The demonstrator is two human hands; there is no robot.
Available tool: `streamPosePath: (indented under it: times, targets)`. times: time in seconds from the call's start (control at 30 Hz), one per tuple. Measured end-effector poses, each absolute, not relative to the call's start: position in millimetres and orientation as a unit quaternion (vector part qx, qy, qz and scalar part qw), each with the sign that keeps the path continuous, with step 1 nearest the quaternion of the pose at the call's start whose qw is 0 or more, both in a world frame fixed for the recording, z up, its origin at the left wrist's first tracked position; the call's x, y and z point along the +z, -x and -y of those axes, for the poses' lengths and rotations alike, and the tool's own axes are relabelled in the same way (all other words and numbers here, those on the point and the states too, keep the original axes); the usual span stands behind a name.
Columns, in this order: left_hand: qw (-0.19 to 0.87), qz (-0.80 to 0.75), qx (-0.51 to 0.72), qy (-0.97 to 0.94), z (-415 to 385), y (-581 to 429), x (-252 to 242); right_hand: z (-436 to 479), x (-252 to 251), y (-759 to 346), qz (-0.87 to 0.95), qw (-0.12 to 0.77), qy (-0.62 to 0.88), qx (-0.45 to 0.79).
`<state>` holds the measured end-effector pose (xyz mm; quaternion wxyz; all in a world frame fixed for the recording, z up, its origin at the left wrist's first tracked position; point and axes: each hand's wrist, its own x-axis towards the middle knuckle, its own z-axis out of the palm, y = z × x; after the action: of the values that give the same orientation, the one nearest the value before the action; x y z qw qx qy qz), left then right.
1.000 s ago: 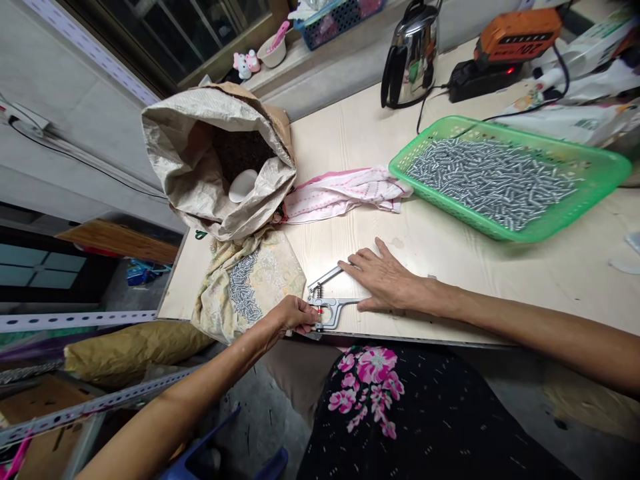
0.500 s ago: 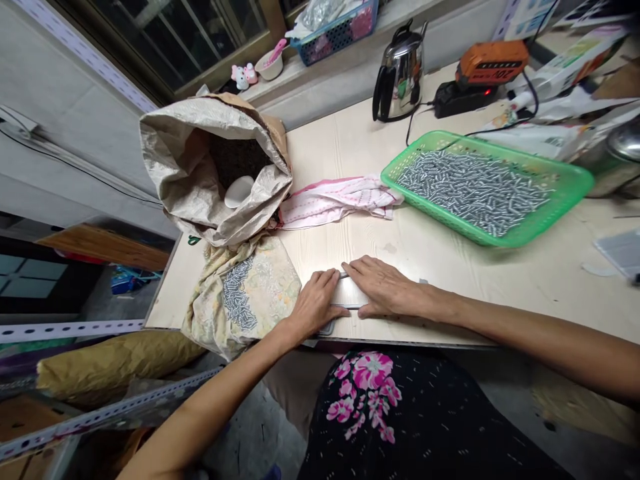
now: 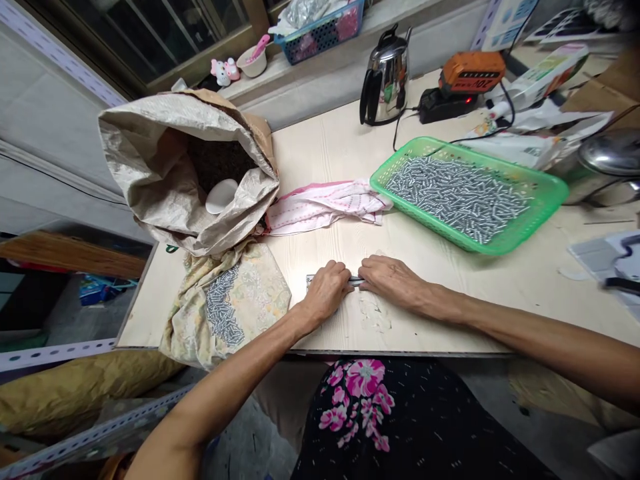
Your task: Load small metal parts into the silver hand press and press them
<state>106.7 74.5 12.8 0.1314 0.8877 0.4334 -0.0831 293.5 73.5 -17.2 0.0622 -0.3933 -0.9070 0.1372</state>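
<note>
My left hand (image 3: 326, 292) is curled over a grey metal hand tool (image 3: 356, 281) lying on the pale wooden table (image 3: 450, 293). Only a short strip of the tool shows between my hands. My right hand (image 3: 389, 281) lies on the tool's other end, fingers bent down onto it. Left of my left hand a patterned cloth (image 3: 250, 293) holds a heap of small metal pins (image 3: 220, 313). A green plastic tray (image 3: 545, 200) full of the same metal pins stands at the right rear.
An open paper sack (image 3: 150, 173) with a white scoop (image 3: 221, 196) inside stands at the table's left rear. A pink-and-white cloth (image 3: 325, 203) lies beside it. A steel kettle (image 3: 383, 80), an orange battery charger (image 3: 470, 73) and papers sit along the back.
The tool has been slid from the table's front edge further onto the table. My left hand left its jaw end and closed over its top, and my right hand curled onto it.
</note>
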Motion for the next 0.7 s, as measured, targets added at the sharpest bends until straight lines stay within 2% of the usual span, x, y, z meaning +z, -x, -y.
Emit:
streamPosePath:
  times: [0.17,0.33,0.4,0.53,0.7]
  targets:
    - [0.123,-0.459,-0.072,-0.877,-73,-104,10,-78,-19,-294,0.901,0.078,0.403,0.138]
    - [0.082,-0.464,0.022,-0.882,-40,-102,2,-99,-6,-315,0.900,0.076,0.387,0.185]
    - [0.081,-0.440,0.049,-0.893,-21,-105,-5,-103,-6,-319,0.892,0.080,0.414,0.164]
    - [0.131,-0.414,0.067,-0.898,7,-114,-17,-110,-17,-315,0.907,0.084,0.402,0.094]
    - [0.188,-0.417,0.118,-0.881,13,-117,-23,-135,-15,-308,0.918,0.075,0.382,0.074]
